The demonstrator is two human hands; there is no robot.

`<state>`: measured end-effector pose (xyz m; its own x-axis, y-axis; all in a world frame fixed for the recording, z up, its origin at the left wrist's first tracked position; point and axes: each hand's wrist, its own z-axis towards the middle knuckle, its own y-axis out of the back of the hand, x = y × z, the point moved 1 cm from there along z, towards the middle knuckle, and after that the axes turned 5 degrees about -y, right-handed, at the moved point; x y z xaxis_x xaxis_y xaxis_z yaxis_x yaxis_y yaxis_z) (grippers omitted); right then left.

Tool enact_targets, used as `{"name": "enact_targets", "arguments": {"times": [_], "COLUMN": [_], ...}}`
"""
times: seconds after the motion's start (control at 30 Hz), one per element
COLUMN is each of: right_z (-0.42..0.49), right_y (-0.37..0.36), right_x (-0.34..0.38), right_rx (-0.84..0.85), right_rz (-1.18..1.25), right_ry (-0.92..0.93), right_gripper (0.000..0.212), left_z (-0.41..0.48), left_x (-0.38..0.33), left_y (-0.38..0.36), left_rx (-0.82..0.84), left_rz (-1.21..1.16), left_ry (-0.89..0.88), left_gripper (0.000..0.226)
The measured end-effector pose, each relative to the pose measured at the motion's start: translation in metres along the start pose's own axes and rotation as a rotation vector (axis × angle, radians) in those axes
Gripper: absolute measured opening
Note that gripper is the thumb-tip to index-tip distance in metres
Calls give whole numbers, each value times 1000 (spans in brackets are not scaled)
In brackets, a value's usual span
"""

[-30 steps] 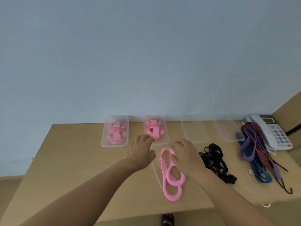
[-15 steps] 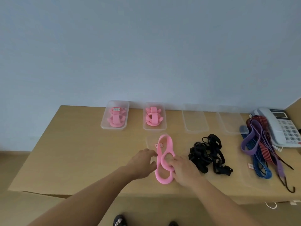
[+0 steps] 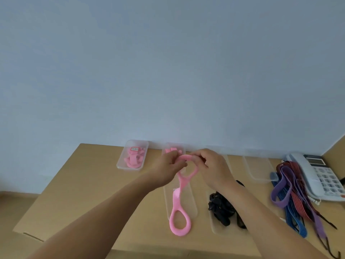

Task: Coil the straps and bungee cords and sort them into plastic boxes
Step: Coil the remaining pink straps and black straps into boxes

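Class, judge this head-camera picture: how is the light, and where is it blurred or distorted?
Head view: light even and soft, no glare; wide-angle lens skews the table; left hand, right hand and pink strap slightly soft; empty clear box faint against the wood.

left hand (image 3: 165,171), right hand (image 3: 214,170), fingers (image 3: 172,157) pinching strap (image 3: 182,184)

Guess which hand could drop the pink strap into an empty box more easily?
Probably the right hand: the empty box lies on its side; boxes by the left hand already hold pink straps.
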<state>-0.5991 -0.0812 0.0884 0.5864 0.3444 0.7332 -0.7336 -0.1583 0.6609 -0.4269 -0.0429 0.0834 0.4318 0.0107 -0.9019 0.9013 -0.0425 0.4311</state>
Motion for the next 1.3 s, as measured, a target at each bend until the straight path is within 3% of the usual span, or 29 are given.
{"name": "enact_targets", "arguments": {"times": [0.17,0.5,0.67,0.83,1.0,1.3], "right_z": [9,26,26,25,21,15], "right_y": [28,56,59,59,57,58], "right_x": [24,54,69,72,71,70], "right_rx": [14,229,211,141,22,-5], "right_rz": [219,181,317,470,508,472], "right_ry": [-76,-105,-96,-134,-99,-103], "right_gripper": [10,48,33,12,8,5], "left_z": [1,-5,-4,1,9,9], "left_x": [-40,-63,-68,-72,-75,-80], "left_y": [21,41,54,58,60,58], "left_rx": [91,109,217,339,330,298], "left_rz": [-230,-358,-449,-532,-610,-665], "left_ry": [10,13,94,154,154,7], "left_gripper": [20,21,20,35,40,12]}}
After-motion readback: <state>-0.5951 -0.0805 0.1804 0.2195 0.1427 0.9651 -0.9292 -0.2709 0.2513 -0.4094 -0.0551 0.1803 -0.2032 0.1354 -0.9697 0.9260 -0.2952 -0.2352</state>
